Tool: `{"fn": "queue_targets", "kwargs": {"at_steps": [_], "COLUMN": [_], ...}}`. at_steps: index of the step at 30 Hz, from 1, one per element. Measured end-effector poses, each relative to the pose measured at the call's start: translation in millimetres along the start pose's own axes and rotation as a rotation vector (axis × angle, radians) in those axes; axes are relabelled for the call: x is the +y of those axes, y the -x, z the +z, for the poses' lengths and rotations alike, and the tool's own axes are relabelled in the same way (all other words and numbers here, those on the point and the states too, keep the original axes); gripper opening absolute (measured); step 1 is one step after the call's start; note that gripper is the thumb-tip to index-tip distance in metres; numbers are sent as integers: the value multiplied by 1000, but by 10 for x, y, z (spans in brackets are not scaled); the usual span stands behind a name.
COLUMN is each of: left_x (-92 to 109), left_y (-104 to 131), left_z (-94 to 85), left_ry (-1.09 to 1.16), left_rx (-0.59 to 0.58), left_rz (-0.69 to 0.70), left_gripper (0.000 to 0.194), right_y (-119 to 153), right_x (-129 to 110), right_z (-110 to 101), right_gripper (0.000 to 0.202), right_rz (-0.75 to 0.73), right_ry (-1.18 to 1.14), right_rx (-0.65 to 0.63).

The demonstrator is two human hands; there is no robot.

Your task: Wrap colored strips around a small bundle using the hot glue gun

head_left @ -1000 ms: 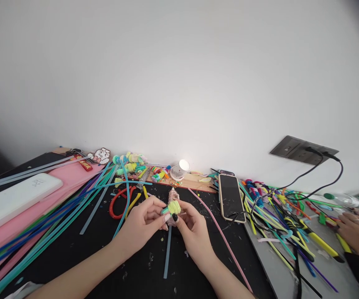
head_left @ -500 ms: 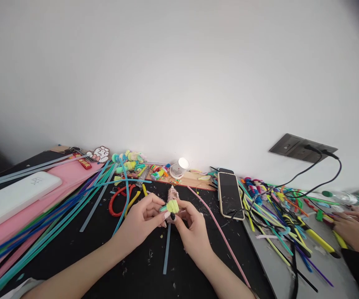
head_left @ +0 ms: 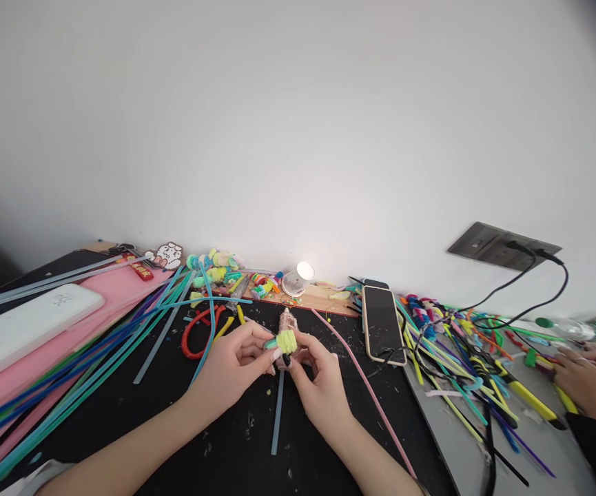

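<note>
At the centre, my left hand (head_left: 246,355) pinches the left, teal end of a small fuzzy yellow-and-teal piece (head_left: 286,341). My right hand (head_left: 318,372) closes on its right side, thumb and fingers pressed together near a small black part (head_left: 286,359). Just behind the piece stands a pale pink pointed object (head_left: 286,318), its lower part hidden by the hands. A pale blue strip (head_left: 278,420) lies on the black mat (head_left: 225,441) below the hands.
Red-handled scissors (head_left: 190,342) and long coloured stems (head_left: 96,375) lie left. A paper cup (head_left: 299,279) stands behind. To the right are a phone (head_left: 382,324), a pink stem (head_left: 364,379), yellow-handled pliers (head_left: 528,396), cables and another person's hand (head_left: 590,386).
The yellow-and-teal piece has turned slightly between my fingers, showing its yellow coils more squarely. Both hands keep nearly the same place.
</note>
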State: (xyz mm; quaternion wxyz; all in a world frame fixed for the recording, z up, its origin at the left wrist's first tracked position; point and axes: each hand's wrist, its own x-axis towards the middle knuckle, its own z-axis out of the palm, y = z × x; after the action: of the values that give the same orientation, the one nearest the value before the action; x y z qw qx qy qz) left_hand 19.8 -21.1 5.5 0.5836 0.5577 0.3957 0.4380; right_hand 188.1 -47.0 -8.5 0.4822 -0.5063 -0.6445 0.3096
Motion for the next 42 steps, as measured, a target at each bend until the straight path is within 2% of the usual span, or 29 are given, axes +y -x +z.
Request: {"fn": "queue_targets", "kwargs": {"at_steps": [11,31,42], "left_x": [-60,-91,-72], "left_y": [-11,-10,-20], "left_z": [-25,-19,-13], "left_ry": [-71,-31,-61], "left_rx": [11,-15,-28], "left_rz": [43,51,24], "left_gripper": [13,15,16], "right_y": [-13,-24,-20], "right_x": [-20,1,-20], "right_z": [-6,6,-2], "right_gripper": [30,24,21], "right_rz": [-1,29,-25], "right_ry": [3,-29,71], "right_rx": [-25,-16,15]}}
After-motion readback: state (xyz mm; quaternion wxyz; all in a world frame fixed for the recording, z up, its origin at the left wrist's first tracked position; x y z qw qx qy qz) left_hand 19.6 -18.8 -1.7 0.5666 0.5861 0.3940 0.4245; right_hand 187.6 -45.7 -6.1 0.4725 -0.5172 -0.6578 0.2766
